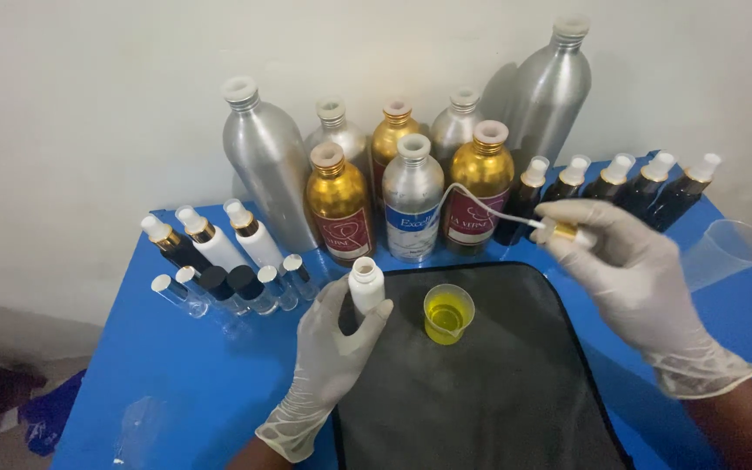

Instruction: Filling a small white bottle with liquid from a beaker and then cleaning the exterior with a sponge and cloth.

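Observation:
My left hand (328, 352), in a pale latex glove, grips a small white plastic bottle (365, 285) with its neck uncapped, just above the left edge of a black mat (515, 392). My right hand (633, 278), also gloved, pinches a gold-collared spray pump head (559, 231) whose thin white dip tube (480, 202) curves up and left in front of the metal bottles. A small clear beaker of yellow liquid (448, 313) stands on the mat between my hands.
Silver and gold metal bottles (411, 187) line the wall at the back of the blue table (184, 374). Dark spray bottles (620, 183) stand back right, small vials and spray bottles (219, 261) back left, a clear cup (724, 252) at right.

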